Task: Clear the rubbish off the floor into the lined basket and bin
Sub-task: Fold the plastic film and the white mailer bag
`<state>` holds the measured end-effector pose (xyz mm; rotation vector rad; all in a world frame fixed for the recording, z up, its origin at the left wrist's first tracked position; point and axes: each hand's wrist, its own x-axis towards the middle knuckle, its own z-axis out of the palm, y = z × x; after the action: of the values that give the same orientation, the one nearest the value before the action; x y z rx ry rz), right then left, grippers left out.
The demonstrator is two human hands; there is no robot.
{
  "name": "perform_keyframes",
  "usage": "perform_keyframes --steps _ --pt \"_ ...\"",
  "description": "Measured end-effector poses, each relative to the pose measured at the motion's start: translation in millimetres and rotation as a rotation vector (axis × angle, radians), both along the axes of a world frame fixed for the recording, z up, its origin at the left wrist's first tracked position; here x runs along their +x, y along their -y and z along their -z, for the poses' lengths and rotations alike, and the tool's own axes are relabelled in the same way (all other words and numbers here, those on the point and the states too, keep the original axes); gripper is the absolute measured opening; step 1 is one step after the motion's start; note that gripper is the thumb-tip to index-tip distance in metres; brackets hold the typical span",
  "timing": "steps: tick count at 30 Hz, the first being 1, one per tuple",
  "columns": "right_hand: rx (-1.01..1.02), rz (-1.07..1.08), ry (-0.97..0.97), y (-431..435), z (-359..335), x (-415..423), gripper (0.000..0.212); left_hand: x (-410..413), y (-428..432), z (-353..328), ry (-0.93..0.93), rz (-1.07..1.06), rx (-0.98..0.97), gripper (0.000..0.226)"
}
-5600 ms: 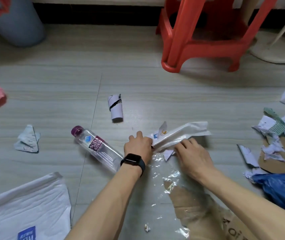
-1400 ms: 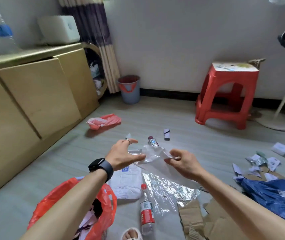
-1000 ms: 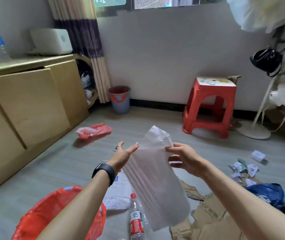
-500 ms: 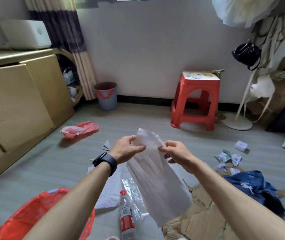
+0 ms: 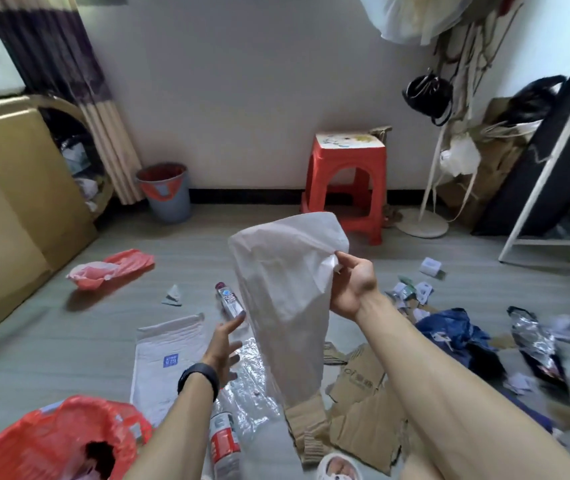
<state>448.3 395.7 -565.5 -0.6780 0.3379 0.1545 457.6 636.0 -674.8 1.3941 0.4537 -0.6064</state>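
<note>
Mostly undone: right hand point(image 5: 349, 285) pinches white translucent plastic bag point(image 5: 287, 299) aloft, centre; left hand point(image 5: 222, 344) spread, empty. Red-lined basket point(image 5: 51, 441) near left, part-filled; grey bin point(image 5: 164, 192) far left; clear plastic bottles point(image 5: 229, 303) and torn brown cardboard point(image 5: 363, 410) litter floor point(image 5: 51, 341).

The left arm point(image 5: 172, 431) and right arm point(image 5: 449, 393) are bare along their whole visible length, down to the lower edge of the view. A black watch point(image 5: 198, 380) circles the left wrist: a broad, smooth, matt band, its face hard to make out. The left hand point(image 5: 222, 344) and right hand point(image 5: 349, 287) are bare too. At the bottom edge a foot point(image 5: 340, 468) shows its toes through a white open-toed slipper point(image 5: 323, 460), all blurred.
</note>
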Motion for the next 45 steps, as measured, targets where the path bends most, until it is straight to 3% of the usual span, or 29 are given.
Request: perform_keyframes --steps 4,7,10,13,16,20,22,24,26,27,30,32,37,40,43,45 --pt "0.014 0.026 0.011 12.7 4.3 -9.1 0.047 4.1 27.0 10.8 -0.054 0.024 -0.223 0.049" --pt "-0.126 0.083 -0.089 25.0 11.8 -8.0 0.035 11.5 36.5 2.9 0.017 0.043 -0.235 0.039" --pt "-0.691 0.194 -0.305 41.6 34.8 -7.5 0.026 26.6 16.4 -20.7 0.234 0.017 0.110 0.036" --pt "-1.394 0.039 -0.442 55.1 59.0 -12.3 0.053 35.8 -27.0 -57.6 0.476 0.015 0.488 0.029" --pt "-1.630 -0.049 -0.332 37.8 52.6 -10.6 0.079 30.8 -53.3 -94.1 0.622 0.119 0.606 0.018" --pt "-1.499 -0.062 0.231 -13.6 31.4 -4.9 0.085 17.0 -49.5 -118.6 0.768 0.365 0.766 0.015" --pt "-1.481 -0.073 0.424 -31.0 23.2 -4.7 0.084 11.6 -46.4 -123.7 0.815 0.475 0.867 0.013" --pt "-1.561 -0.014 0.499 -37.0 19.6 -2.7 0.058 7.4 -46.3 -125.3 0.851 0.516 0.950 0.016" --pt "-1.554 0.044 0.440 -36.8 20.0 -1.6 0.020 5.9 -55.9 -123.8 0.851 0.470 0.945 0.016" --pt "-1.515 0.063 0.392 -34.3 21.8 -1.0 0.014 6.1 -62.6 -122.0 0.854 0.442 0.941 0.017" --pt "-1.299 0.048 0.226 -23.2 26.1 2.9 0.012 6.1 -84.5 -109.2 0.887 0.323 0.989 0.021" --pt "-1.166 -0.005 0.158 -12.8 29.0 2.5 0.008 3.1 -95.4 -94.9 0.884 0.178 0.890 0.018" --pt "-1.124 -0.053 0.089 6.7 40.2 -0.6 0.013 -1.5 -105.3 -79.6 0.765 0.008 0.485 0.016" --pt "-1.072 -0.061 0.076 11.1 40.6 -1.3 0.005 2.8 -109.9 -81.6 0.748 -0.140 0.451 0.015" --pt "-1.082 -0.045 0.091 7.9 42.9 -2.9 0.022 4.1 -111.6 -78.5 0.704 -0.157 0.388 0.019" --pt "-1.138 0.048 0.117 6.5 42.1 -3.4 0.022 4.5 -110.4 -78.2 0.706 -0.176 0.379 0.024"
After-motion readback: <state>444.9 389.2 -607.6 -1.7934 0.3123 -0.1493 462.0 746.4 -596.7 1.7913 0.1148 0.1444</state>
